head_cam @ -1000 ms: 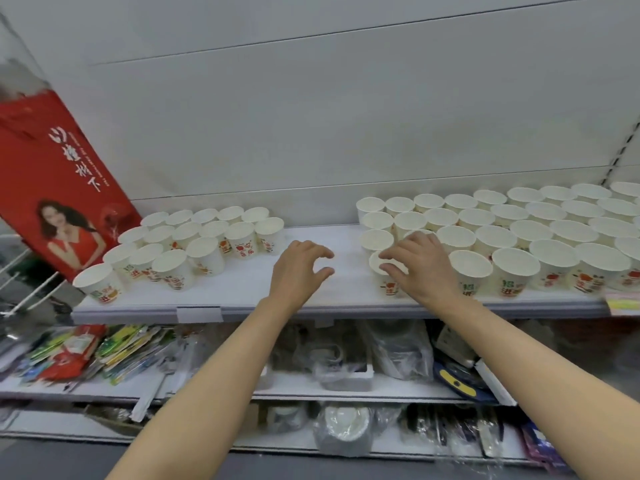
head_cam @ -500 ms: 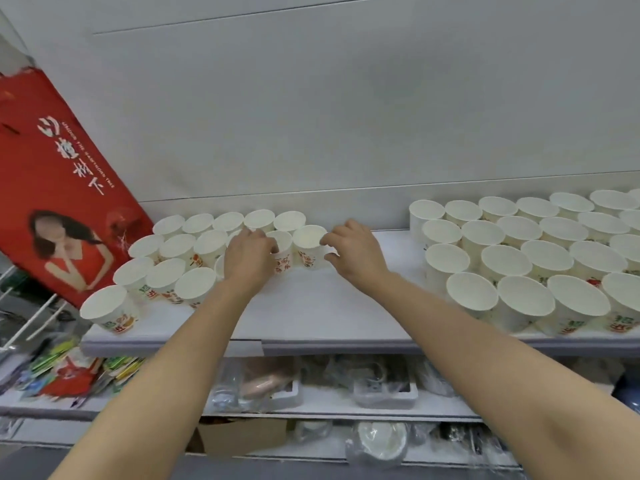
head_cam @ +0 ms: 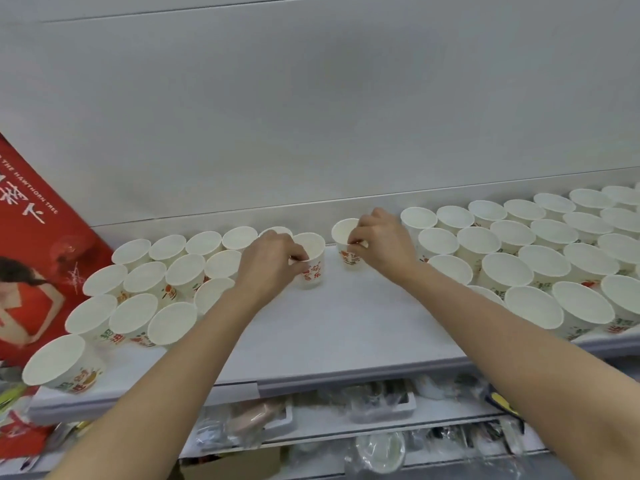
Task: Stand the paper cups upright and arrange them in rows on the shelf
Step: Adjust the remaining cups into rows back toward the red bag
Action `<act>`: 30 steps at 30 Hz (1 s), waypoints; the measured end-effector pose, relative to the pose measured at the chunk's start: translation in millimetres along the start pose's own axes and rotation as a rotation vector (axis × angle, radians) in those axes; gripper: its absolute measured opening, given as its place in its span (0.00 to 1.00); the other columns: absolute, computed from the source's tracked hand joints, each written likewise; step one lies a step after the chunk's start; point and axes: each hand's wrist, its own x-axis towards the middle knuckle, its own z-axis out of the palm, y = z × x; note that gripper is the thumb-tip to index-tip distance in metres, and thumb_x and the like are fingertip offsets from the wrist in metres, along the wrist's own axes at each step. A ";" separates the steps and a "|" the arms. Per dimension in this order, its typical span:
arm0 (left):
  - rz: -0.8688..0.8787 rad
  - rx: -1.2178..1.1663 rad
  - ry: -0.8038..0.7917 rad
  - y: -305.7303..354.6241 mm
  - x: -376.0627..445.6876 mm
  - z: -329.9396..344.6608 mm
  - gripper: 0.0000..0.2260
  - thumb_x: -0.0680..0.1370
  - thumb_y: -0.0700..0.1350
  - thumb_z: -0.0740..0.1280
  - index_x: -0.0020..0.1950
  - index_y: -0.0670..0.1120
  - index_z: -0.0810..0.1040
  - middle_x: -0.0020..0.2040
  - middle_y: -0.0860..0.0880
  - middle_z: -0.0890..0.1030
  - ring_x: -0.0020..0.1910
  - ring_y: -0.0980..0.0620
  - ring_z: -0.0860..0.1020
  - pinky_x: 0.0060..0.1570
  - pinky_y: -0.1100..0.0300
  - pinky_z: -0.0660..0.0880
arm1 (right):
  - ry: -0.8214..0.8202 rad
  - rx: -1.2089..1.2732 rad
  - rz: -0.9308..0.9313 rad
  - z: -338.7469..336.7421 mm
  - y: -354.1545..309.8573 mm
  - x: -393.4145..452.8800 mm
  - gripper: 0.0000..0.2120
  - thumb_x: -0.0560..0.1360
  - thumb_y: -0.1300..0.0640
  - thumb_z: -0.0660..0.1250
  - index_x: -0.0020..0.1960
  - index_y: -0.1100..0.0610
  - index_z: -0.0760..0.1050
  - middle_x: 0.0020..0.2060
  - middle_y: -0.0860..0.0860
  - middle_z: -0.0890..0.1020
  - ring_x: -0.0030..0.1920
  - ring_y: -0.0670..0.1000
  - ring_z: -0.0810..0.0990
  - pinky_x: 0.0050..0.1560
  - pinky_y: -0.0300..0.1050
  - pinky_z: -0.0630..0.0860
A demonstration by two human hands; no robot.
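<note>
Two groups of upright white paper cups with red and green print stand on the white shelf (head_cam: 346, 334). The left group (head_cam: 152, 292) fills the left side in rows; the right group (head_cam: 540, 258) runs off to the right. Between them, my left hand (head_cam: 270, 265) pinches the rim of one upright cup (head_cam: 311, 261). My right hand (head_cam: 381, 244) pinches the rim of another upright cup (head_cam: 346, 240) near the back wall. Both cups stand on the shelf, a little apart from each other.
A red poster (head_cam: 31, 244) leans at the left end of the shelf. One cup (head_cam: 62, 365) stands alone at the front left corner. Lower shelves (head_cam: 346, 424) below hold plastic-wrapped goods. The grey back wall (head_cam: 311, 116) rises behind the cups.
Both hands moved from the shelf's middle to the left group's right edge, and each took a cup by the rim. The right hand has drawn its cup to the right, toward the right group.
</note>
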 end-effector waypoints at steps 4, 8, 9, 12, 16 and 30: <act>-0.014 0.002 0.006 25.5 38.3 23.3 0.05 0.75 0.50 0.70 0.48 0.54 0.85 0.44 0.52 0.80 0.51 0.49 0.73 0.39 0.57 0.66 | -0.087 -0.134 0.070 -9.5 27.7 7.4 0.03 0.65 0.61 0.74 0.34 0.55 0.81 0.30 0.51 0.79 0.36 0.56 0.72 0.36 0.43 0.61; -0.046 0.036 -0.018 38.4 65.2 41.9 0.05 0.75 0.50 0.71 0.48 0.53 0.85 0.43 0.51 0.81 0.51 0.48 0.75 0.38 0.58 0.66 | -0.209 -0.261 0.060 -7.1 36.9 13.6 0.07 0.60 0.65 0.72 0.30 0.56 0.78 0.28 0.51 0.79 0.34 0.57 0.73 0.36 0.43 0.61; -0.052 0.039 -0.027 40.1 69.1 45.5 0.05 0.75 0.50 0.71 0.48 0.53 0.85 0.44 0.51 0.81 0.51 0.48 0.75 0.38 0.58 0.66 | -0.221 -0.277 0.048 -5.5 38.9 14.6 0.09 0.57 0.67 0.72 0.28 0.55 0.76 0.26 0.51 0.78 0.32 0.56 0.73 0.36 0.43 0.60; -0.056 0.037 -0.026 42.3 73.1 53.9 0.05 0.75 0.50 0.71 0.49 0.53 0.84 0.45 0.51 0.82 0.52 0.48 0.75 0.39 0.59 0.65 | -0.224 -0.304 0.014 -2.4 46.3 17.0 0.12 0.53 0.70 0.72 0.26 0.54 0.75 0.24 0.51 0.76 0.29 0.56 0.72 0.34 0.42 0.59; -0.025 0.056 0.004 45.4 72.7 58.4 0.06 0.76 0.49 0.70 0.51 0.53 0.83 0.48 0.52 0.82 0.54 0.48 0.74 0.41 0.58 0.65 | -0.313 -0.376 0.006 -5.0 49.4 19.1 0.06 0.62 0.65 0.71 0.34 0.55 0.79 0.32 0.51 0.80 0.38 0.56 0.75 0.38 0.44 0.61; -0.139 -0.027 0.153 20.8 39.1 40.6 0.11 0.75 0.47 0.71 0.57 0.51 0.81 0.54 0.52 0.79 0.55 0.50 0.75 0.46 0.57 0.71 | -0.034 -0.173 -0.073 6.3 47.6 16.7 0.05 0.65 0.57 0.75 0.37 0.56 0.80 0.32 0.51 0.80 0.38 0.57 0.75 0.41 0.46 0.66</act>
